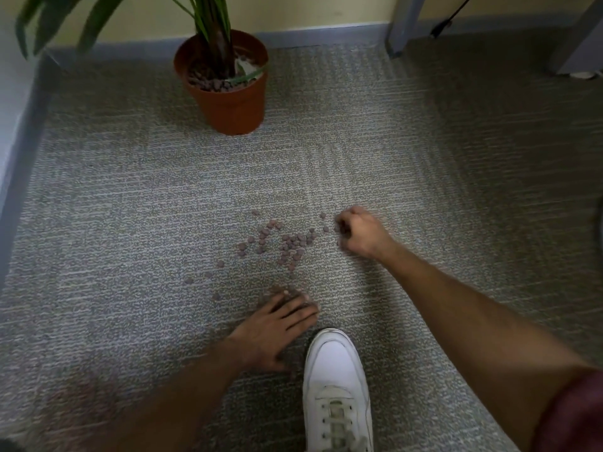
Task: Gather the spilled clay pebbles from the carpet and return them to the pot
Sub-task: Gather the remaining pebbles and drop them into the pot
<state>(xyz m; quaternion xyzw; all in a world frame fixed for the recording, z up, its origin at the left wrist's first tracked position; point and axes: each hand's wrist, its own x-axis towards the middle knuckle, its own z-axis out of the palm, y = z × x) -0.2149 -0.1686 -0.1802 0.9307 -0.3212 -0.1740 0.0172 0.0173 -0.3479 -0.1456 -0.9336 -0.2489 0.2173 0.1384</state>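
Several brown clay pebbles (288, 244) lie scattered on the grey carpet (130, 207) in the middle of the view. My right hand (360, 231) is at the right edge of the spill, fingers curled around a few pebbles. Flat on the carpet below the spill lies my left hand (277, 324), fingers spread, with nothing in it. The terracotta pot (233, 102) with a green plant stands upright at the back, filled with more pebbles.
My white sneaker (336, 386) is planted just right of the left hand. A wall and skirting run along the back and left. Grey furniture legs (399, 24) and a black cable (440, 26) stand at the back right.
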